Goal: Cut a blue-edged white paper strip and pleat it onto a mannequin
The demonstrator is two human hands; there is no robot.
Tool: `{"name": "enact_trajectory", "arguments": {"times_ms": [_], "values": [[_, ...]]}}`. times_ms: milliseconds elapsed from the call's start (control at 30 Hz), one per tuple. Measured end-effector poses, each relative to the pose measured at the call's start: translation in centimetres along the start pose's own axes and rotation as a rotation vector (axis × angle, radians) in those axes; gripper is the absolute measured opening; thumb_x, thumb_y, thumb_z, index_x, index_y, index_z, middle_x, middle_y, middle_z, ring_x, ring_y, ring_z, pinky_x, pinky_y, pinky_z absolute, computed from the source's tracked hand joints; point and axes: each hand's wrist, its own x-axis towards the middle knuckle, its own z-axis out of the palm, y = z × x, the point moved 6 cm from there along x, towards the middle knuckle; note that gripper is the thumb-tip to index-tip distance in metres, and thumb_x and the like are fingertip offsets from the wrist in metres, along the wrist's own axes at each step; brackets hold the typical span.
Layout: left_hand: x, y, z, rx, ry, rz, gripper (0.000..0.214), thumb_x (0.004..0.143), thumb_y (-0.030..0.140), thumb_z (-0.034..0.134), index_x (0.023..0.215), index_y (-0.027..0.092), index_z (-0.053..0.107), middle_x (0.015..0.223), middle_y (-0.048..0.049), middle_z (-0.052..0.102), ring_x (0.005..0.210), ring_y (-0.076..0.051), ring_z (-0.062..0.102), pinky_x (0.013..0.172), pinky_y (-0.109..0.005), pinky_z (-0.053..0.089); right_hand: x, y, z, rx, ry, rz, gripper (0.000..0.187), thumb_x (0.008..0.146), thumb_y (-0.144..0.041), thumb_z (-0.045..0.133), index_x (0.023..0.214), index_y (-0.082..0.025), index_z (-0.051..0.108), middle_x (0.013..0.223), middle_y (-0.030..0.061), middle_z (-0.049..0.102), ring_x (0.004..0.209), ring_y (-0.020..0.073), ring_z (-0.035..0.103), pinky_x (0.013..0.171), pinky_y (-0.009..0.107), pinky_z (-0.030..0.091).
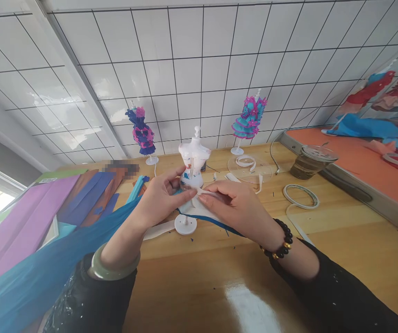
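A small white dress-form mannequin [195, 155] with blue and red specks stands upright on a round white base [185, 225]. In front of its waist, my left hand [162, 196] is closed, its thumb pressing the edge of a white strip [199, 210]. My right hand [235, 201] pinches the same strip from the right, thumb against fingers. Along the strip's lower side runs a blue edge, and a long sheet of blue crepe paper [81, 245] trails away to the left under my left forearm. The exact pinch points are partly hidden by my fingers.
Two dressed mannequins, one navy and pink [143, 134], one turquoise and pink [249, 119], stand by the tiled wall. A tape roll [301, 196], a lidded cup [310, 163] and a clear disc [249, 167] lie right. Folded purple paper [39, 203] is left.
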Motion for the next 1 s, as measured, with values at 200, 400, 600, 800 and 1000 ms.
{"name": "enact_trajectory", "arguments": {"times_ms": [200,400,600,800,1000], "values": [[0.0,0.2,0.3,-0.044,-0.051,0.019,0.056,0.076,0.024,0.067,0.129,0.018,0.05,0.1,-0.0069,0.067,0.09,-0.019,0.06,0.072,-0.028,0.048,-0.1,-1.0,0.2,0.033,-0.036,-0.131,0.023,0.092,-0.023,0.047,0.079,-0.016,0.065,0.064,-0.0017,0.053,0.061,0.0096,0.045,0.059,0.023,0.037],[0.0,0.1,0.2,-0.043,-0.042,0.015,0.057,0.074,0.021,0.069,0.128,0.018,0.051,0.093,-0.0053,0.067,0.089,-0.018,0.06,0.073,-0.029,0.048,0.1,0.3,0.0,0.07,0.009,-0.017,0.016,0.089,-0.026,0.052,0.087,-0.018,0.066,0.078,-0.0009,0.066,0.067,0.0094,0.054,0.06,0.022,0.041],[-0.1,-0.2,0.2,-0.057,-0.028,0.018,0.052,0.073,0.022,0.07,0.123,0.017,0.055,0.092,-0.0053,0.067,0.091,-0.019,0.06,0.074,-0.028,0.049,0.1,0.3,0.0,0.065,0.008,0.0,0.016,0.088,-0.026,0.054,0.083,-0.019,0.067,0.073,-0.0025,0.066,0.062,0.0088,0.052,0.055,0.021,0.039],[-0.1,-0.4,0.3,-0.085,-0.023,-0.003,0.055,0.071,0.022,0.072,0.123,0.017,0.055,0.087,-0.0053,0.068,0.091,-0.02,0.061,0.075,-0.03,0.05,0.0,1.1,-0.1,0.058,0.06,0.119,0.014,0.083,-0.031,0.059,0.078,-0.019,0.064,0.065,-0.0031,0.061,0.055,0.0085,0.047,0.05,0.022,0.037],[-0.2,-0.3,0.5,-0.093,-0.04,-0.015,0.055,0.071,0.023,0.072,0.123,0.017,0.055,0.092,-0.0069,0.069,0.091,-0.021,0.062,0.077,-0.033,0.05,0.1,1.3,0.0,0.064,0.034,0.143,0.017,0.083,-0.033,0.058,0.078,-0.018,0.063,0.065,-0.0022,0.061,0.055,0.0094,0.047,0.05,0.023,0.036]]}}
